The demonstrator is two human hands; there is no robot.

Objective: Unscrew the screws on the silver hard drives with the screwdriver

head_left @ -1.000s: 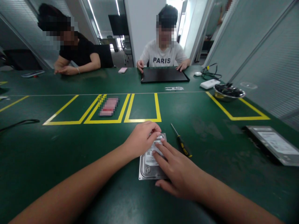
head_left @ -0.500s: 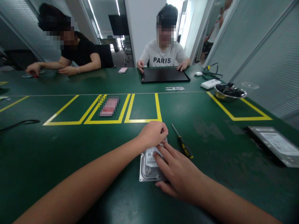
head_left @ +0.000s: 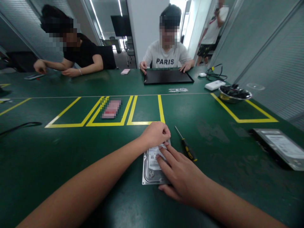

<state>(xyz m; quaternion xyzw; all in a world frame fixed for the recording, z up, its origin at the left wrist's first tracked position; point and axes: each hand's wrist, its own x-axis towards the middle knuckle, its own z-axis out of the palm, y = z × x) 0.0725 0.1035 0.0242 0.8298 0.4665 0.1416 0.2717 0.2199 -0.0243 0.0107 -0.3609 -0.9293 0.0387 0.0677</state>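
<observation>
A silver hard drive (head_left: 151, 168) lies flat on the green table (head_left: 71, 152) right in front of me. My left hand (head_left: 155, 134) is curled over the drive's far edge, fingers pinched together at its top right corner. What they pinch is hidden. My right hand (head_left: 182, 175) lies flat on the drive's label, fingers stretched out and pressing down. A small screwdriver (head_left: 186, 148) with a black and yellow handle lies on the table just right of my hands.
Yellow tape boxes (head_left: 144, 110) mark the table beyond the drive; one holds a pink item (head_left: 111, 108). A second hard drive (head_left: 279, 147) lies at the right, a metal bowl (head_left: 234, 94) behind it. Two people sit across, one with hands at a black laptop (head_left: 167, 77).
My left hand has slid right along the drive's far edge to its top right corner. My right hand has stayed flat on the label. The person at far left has moved an arm.
</observation>
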